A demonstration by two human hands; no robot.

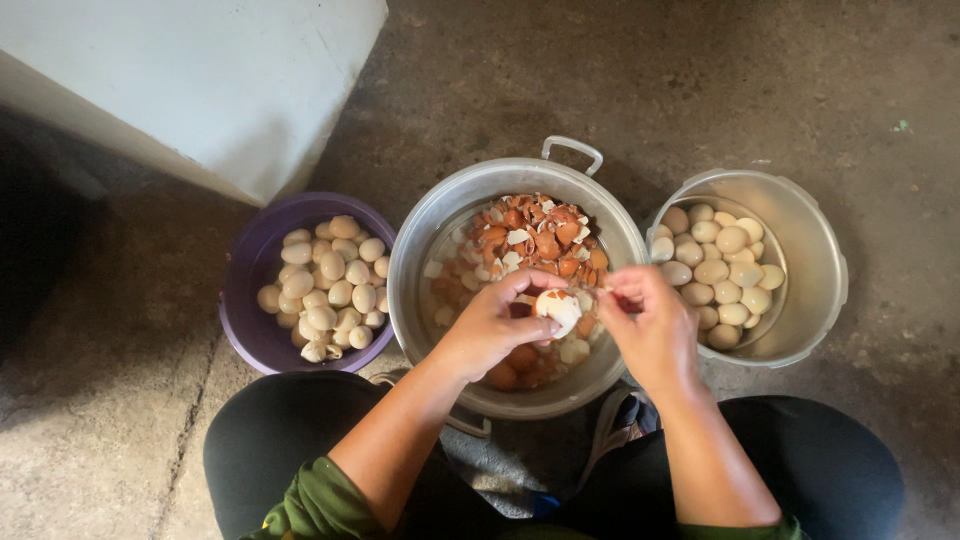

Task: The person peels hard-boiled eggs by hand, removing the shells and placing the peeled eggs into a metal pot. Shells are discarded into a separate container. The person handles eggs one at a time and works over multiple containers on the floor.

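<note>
My left hand (490,325) holds a partly peeled boiled egg (558,308) over a metal pot (425,235). My right hand (650,325) pinches a bit of shell at the egg's right side. The pot holds water, brown shell pieces (535,235) and a few unpeeled brown eggs (500,375). A purple basin (250,255) on the left is filled with several peeled pale eggs (330,285). On the right, a second metal pot (820,260) also holds several peeled eggs (720,275).
All three containers stand on a rough concrete floor (700,90). A white box-like object (200,80) sits at the upper left, close to the purple basin. My knees in dark trousers (270,430) frame the bottom of the view.
</note>
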